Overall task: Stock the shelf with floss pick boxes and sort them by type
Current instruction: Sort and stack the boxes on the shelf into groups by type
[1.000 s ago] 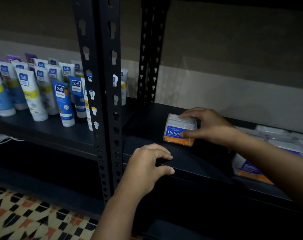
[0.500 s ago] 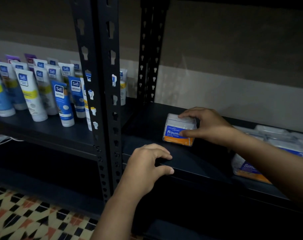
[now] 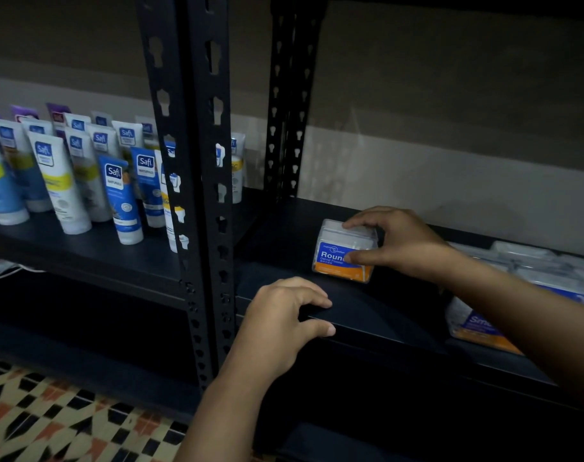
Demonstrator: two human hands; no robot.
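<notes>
Nothing much has shifted since the earlier frames — both hands sit where they were, and the small box has not moved on the shelf. Nearest the camera, the left hand [image 3: 285, 323] rests on the front edge of the dark metal shelf [image 3: 367, 315], its fingers curled over the top and the thumb pressed against the front lip, so it grips the edge. Just beyond it, the right hand [image 3: 400, 243] reaches in from the right and holds the floss pick box [image 3: 337, 256]: fingers curl over the clear lid, the thumb presses the blue and orange label on the front. That box stands upright on the shelf board, a little back from the front edge, right of the upright post [image 3: 200, 181]. Under the right forearm, towards the right end of the same shelf, lie more floss pick packs [image 3: 477, 328] — clear lids, blue and orange labels, partly hidden by the arm. Left of the post, on the neighbouring shelf, rows of tubes [image 3: 117, 191] stand on their caps, white and blue, some purple at the back. Below, a patterned tile floor [image 3: 50, 418] shows. Behind everything runs a plain wall [image 3: 450, 145], darker above and paler below.
</notes>
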